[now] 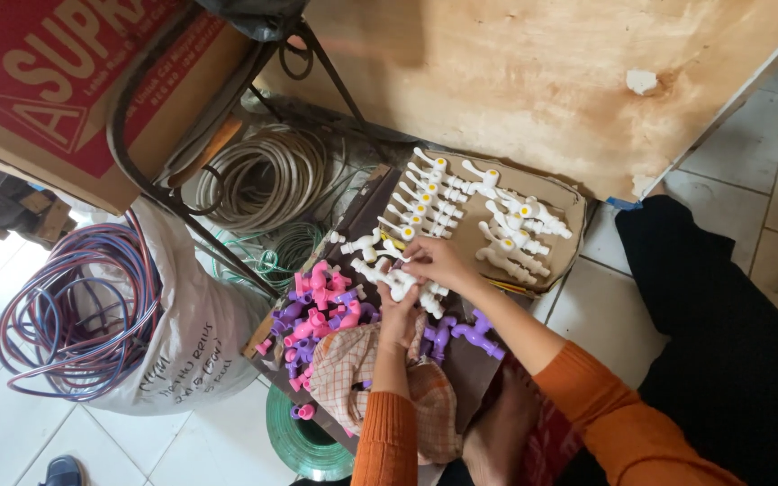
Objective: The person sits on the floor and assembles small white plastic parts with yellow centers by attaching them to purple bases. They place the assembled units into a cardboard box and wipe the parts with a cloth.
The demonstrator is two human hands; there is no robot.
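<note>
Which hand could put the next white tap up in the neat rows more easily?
Probably the right hand. It rests on the white taps on the side nearer the tidy rows in the cardboard tray. The left hand sits lower, by the pink and purple taps.

Single view only: head-worn camera, looking steeply down from above the person's own forearms, which enter from the bottom edge. Optical axis points almost straight at the tiled floor (11,396). Range is close, about an arm's reach: both hands sit near frame centre over a cardboard tray (569,236). Top of frame reaches a plywood board (533,81); left edge takes in a coil of cable (74,315). No second view, so no shared field.
</note>
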